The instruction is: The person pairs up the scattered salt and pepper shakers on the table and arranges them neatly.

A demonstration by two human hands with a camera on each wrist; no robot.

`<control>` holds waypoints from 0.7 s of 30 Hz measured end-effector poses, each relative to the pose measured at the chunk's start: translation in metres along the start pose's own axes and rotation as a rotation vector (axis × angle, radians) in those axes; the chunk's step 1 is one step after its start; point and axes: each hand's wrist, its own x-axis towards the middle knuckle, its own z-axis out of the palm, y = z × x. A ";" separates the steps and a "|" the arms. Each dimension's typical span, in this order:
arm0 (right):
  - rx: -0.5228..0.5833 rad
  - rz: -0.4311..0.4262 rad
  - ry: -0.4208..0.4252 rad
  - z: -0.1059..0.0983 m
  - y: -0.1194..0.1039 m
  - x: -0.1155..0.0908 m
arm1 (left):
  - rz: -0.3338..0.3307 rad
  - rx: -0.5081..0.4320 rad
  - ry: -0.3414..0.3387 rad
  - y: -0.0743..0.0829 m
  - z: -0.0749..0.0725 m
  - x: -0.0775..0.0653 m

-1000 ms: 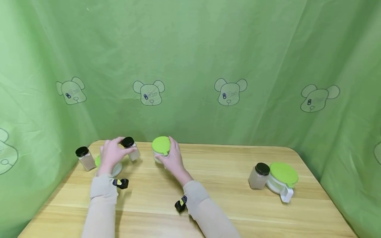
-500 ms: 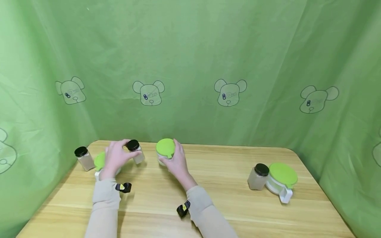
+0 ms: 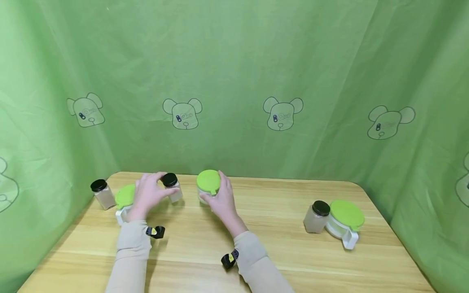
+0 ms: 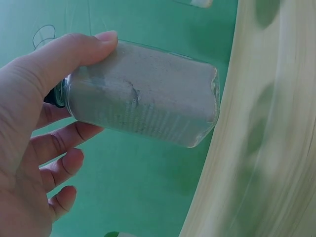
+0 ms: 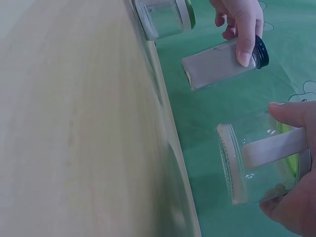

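Note:
My left hand [image 3: 150, 193] pinches a clear square-sided jar with a black lid [image 4: 143, 91] between thumb and fingers, close to the lid. Pale powder fills most of this jar. To its right, my right hand [image 3: 222, 199] grips a round glass seasoning jar with a green flip lid [image 3: 209, 181] and a white handle [image 5: 276, 147]. A thin white layer lies at its bottom. In the right wrist view a gap shows between both held jars and the tabletop. Behind my left wrist, another green-lidded seasoning jar [image 3: 125, 197] stands partly hidden.
A second black-lidded jar [image 3: 104, 197] stands at the table's left edge. On the right, a third black-lidded jar [image 3: 316, 219] stands against another green-lidded seasoning jar [image 3: 346, 215]. A green curtain [image 3: 234, 150] hangs behind the wooden table [image 3: 278, 252].
Both hands have moved a little to the right, carrying their jars. More of the green-lidded jar behind my left wrist now shows. The jars on the right stay put.

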 end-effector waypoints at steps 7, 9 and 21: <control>-0.007 0.009 0.006 -0.007 0.001 -0.005 | 0.048 0.033 0.015 0.009 0.005 -0.001; -0.013 0.010 0.010 -0.009 0.002 -0.007 | 0.062 0.042 0.016 0.012 0.006 -0.001; -0.019 0.031 0.032 -0.024 0.003 -0.016 | 0.103 0.020 -0.016 0.028 0.012 -0.002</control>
